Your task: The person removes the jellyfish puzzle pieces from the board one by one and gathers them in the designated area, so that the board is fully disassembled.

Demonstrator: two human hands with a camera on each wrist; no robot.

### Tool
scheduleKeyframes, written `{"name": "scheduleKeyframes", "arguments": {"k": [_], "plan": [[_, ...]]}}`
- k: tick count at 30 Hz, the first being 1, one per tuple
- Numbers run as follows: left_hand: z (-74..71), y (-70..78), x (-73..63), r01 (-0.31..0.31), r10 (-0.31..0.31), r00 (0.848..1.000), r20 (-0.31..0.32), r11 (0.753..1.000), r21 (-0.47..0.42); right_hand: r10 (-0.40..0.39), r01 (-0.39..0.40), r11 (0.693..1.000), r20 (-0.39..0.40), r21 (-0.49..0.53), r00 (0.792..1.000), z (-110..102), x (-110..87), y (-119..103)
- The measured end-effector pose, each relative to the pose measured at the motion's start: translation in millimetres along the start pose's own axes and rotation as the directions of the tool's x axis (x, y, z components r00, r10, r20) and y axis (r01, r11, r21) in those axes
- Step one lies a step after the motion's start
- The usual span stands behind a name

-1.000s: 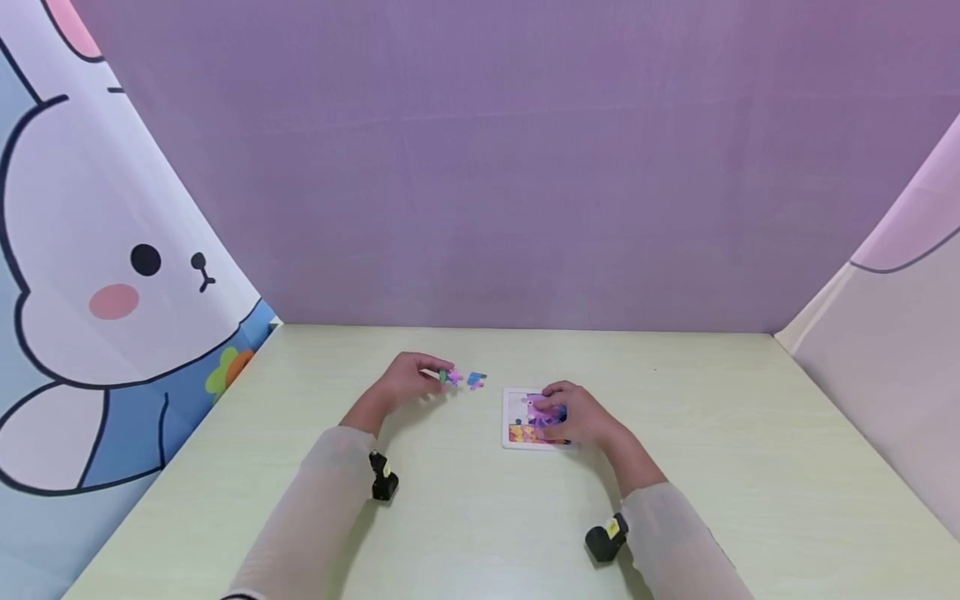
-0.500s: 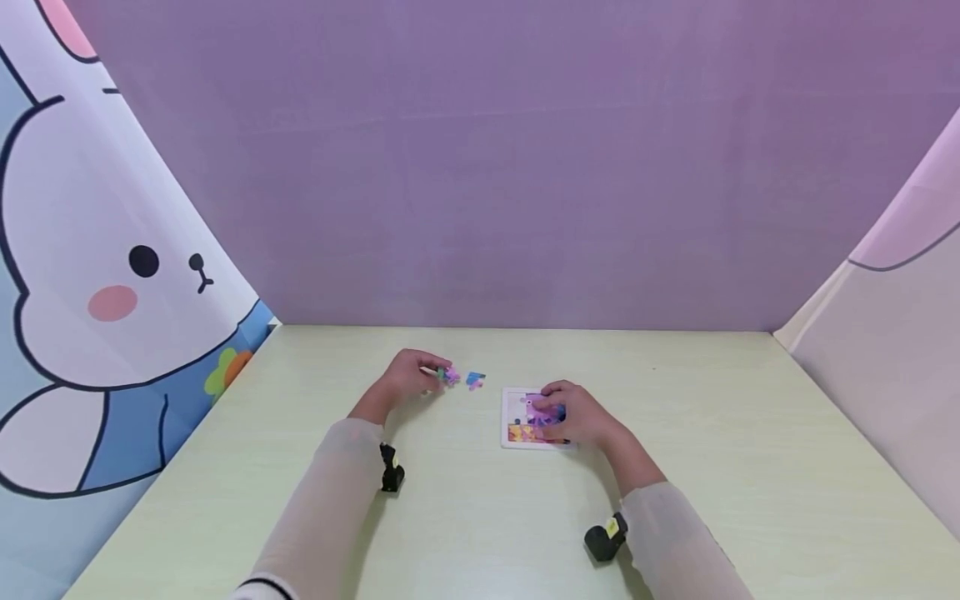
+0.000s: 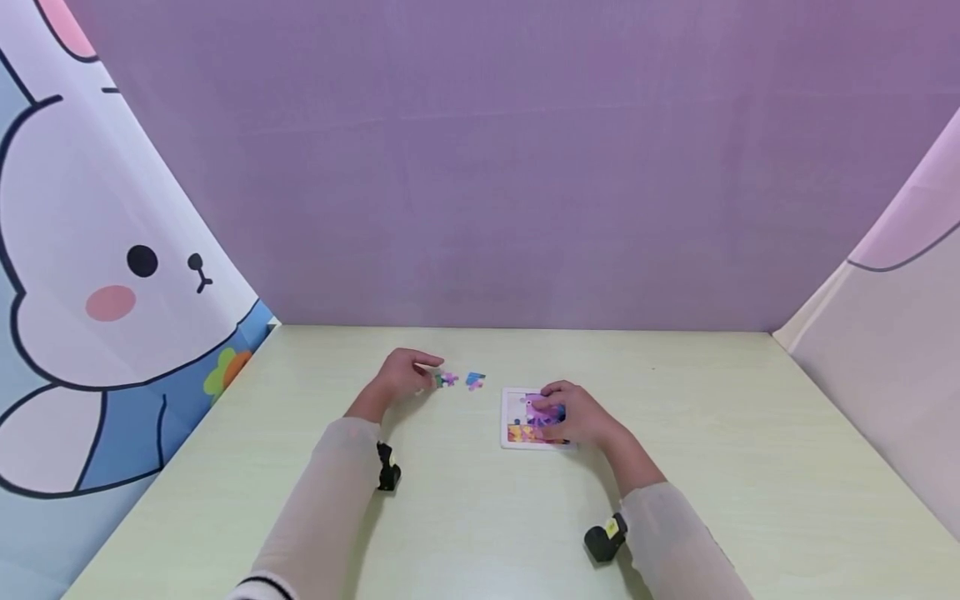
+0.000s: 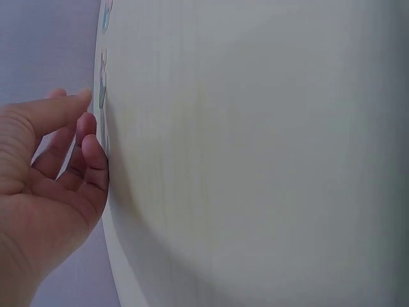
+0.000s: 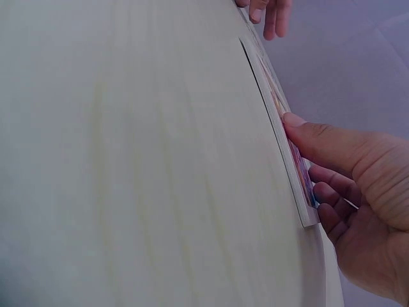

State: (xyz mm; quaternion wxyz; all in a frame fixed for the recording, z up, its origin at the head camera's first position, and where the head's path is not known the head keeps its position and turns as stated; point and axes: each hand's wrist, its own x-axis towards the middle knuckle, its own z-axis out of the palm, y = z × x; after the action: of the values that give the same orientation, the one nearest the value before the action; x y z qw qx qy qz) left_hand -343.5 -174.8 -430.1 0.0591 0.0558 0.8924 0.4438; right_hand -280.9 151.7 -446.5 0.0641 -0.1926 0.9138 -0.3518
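A purple fabric backdrop (image 3: 480,167) rises beyond the white-rimmed, square puzzle tray (image 3: 505,421), and a pale wood-look table (image 3: 480,517) spreads under and around it. Light beige sleeves (image 3: 322,508) come in from the near side, one on either side of the tray. The right hand (image 3: 585,417) reaches over the tray's right part, its wrist slanting back toward the near right; thumb and fingers are spread well apart on the tray, the thumb touching its face, without wrapping round it. The left hand (image 3: 405,375), left of the tray and slightly farther off, has fingers loosely bent with a small gap to the thumb, grasping nothing. Inside the tray sits a purple-and-yellow jigsaw picture (image 3: 522,432). Left of and beyond the tray, pink-and-green jigsaw bits (image 3: 448,379) lie just beside the left fingertips; whether they touch I cannot tell. Between those and the tray lies a small blue-and-pink jigsaw piece (image 3: 476,379).
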Motion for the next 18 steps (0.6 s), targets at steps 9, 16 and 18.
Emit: {"name": "scheduleKeyframes", "arguments": {"k": [9,16,18], "plan": [[-4.4,0.4,-4.7,-0.011,0.011,1.000,-0.004,0.998,-0.061,-0.005,0.005,1.000,-0.006,-0.004,1.000,-1,-0.4,2],[-7.7,8.4,-7.8,-0.029,0.029,1.000,-0.006,0.994,-0.107,-0.006,0.006,1.000,-0.004,-0.001,1.000,-1,0.0,5],[-8.0,10.6,-8.4,-0.034,0.033,0.999,-0.010,0.994,-0.106,-0.015,0.015,1.000,-0.005,0.000,1.000,-1,0.2,5]]}}
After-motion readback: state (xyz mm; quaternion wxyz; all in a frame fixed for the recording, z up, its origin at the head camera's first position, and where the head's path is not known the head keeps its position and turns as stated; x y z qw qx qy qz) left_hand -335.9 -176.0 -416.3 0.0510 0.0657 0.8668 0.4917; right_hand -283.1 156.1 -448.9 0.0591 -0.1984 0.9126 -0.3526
